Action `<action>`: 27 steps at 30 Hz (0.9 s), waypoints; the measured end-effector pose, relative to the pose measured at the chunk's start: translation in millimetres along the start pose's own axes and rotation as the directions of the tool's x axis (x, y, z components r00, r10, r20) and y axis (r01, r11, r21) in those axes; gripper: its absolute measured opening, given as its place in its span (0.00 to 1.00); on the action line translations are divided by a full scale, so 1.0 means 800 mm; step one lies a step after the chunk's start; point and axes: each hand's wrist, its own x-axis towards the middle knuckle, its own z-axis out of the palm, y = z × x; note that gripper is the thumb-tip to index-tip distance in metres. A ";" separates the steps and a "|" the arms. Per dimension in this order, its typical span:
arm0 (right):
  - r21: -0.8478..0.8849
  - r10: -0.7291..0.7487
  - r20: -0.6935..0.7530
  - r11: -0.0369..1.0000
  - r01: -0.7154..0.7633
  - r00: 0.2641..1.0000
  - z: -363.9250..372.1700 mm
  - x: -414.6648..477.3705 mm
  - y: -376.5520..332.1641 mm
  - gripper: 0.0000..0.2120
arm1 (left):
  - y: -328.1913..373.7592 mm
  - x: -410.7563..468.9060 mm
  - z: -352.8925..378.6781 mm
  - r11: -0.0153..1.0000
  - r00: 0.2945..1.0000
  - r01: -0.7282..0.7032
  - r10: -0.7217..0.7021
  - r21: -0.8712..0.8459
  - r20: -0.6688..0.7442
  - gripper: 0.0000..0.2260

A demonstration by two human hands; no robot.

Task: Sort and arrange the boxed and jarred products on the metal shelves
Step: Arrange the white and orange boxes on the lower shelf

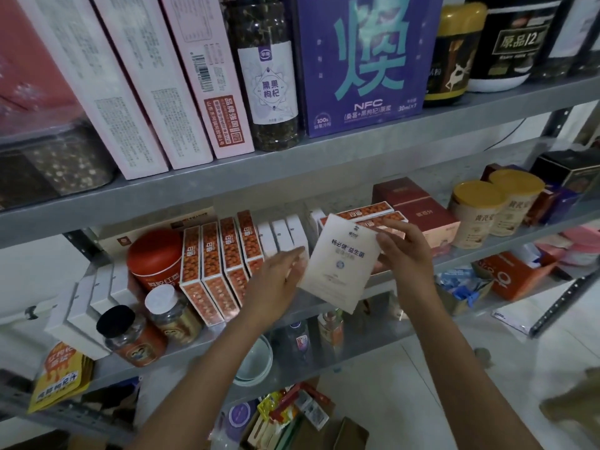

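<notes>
On middle shelf [386,284]: four orange boxes [220,264], three white boxes [282,238]; right hand [406,251] grips one cream box [341,264]; left hand [279,280] fingers straight.

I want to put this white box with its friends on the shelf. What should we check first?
1. Right hand grips the white box firmly: ok.
2. Left hand is free to help, with straight fingers holding nothing: ok.
3. Matching white boxes already stand on the middle shelf: ok.
4. Room beside them for one more: cannot tell, the held box hides that spot.
5. Orange boxes next to them stand in a tidy row: ok.
6. Black-lid jar is safely back from the shelf's front edge: not ok, it sits near the edge.
</notes>
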 end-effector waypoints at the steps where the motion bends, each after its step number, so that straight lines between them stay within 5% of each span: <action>1: 0.030 0.018 -0.017 0.999 -0.017 1.000 -0.007 0.003 -0.001 0.08 | 0.015 -0.011 0.004 0.970 0.990 0.108 -0.083 -0.219 0.117 0.24; 4: 0.059 0.060 -0.037 0.997 -0.058 0.997 -0.023 0.013 -0.001 0.06 | 0.048 -0.033 0.015 0.720 0.937 0.344 -0.218 -0.603 0.274 0.16; 7: 0.140 0.172 0.026 0.975 -0.174 0.985 -0.032 0.016 0.004 0.08 | 0.065 -0.050 0.024 0.553 0.906 0.418 -0.309 -0.721 0.289 0.12; 10: 0.271 0.292 0.209 0.900 -0.342 0.933 -0.037 0.015 0.011 0.22 | 0.075 -0.065 0.030 0.422 0.881 0.459 -0.331 -0.782 0.339 0.20; 14: 0.374 0.363 0.513 0.721 -0.583 0.778 -0.034 0.007 0.017 0.29 | 0.088 -0.078 0.037 0.307 0.864 0.484 -0.316 -0.819 0.391 0.23; 17: 0.417 0.282 0.742 0.518 -0.747 0.609 -0.026 0.000 0.018 0.33 | 0.094 -0.086 0.042 0.255 0.869 0.479 -0.271 -0.840 0.413 0.20; 19: 0.413 0.226 0.803 0.457 -0.788 0.552 -0.020 -0.003 0.015 0.33 | 0.097 -0.090 0.042 0.244 0.871 0.475 -0.268 -0.845 0.412 0.20; 22: 0.449 0.211 0.771 0.489 -0.748 0.601 -0.013 -0.006 0.015 0.32 | 0.100 -0.090 0.042 0.255 0.865 0.474 -0.316 -0.843 0.390 0.19; 25: 0.546 0.223 0.693 0.458 -0.701 0.685 -0.009 -0.005 0.023 0.33 | 0.108 -0.086 0.045 0.516 0.878 0.444 -0.415 -0.733 0.240 0.12; 27: 0.577 0.285 0.601 0.492 -0.652 0.747 -0.006 -0.004 0.030 0.32 | 0.119 -0.086 0.047 0.645 0.909 0.364 -0.404 -0.672 0.106 0.19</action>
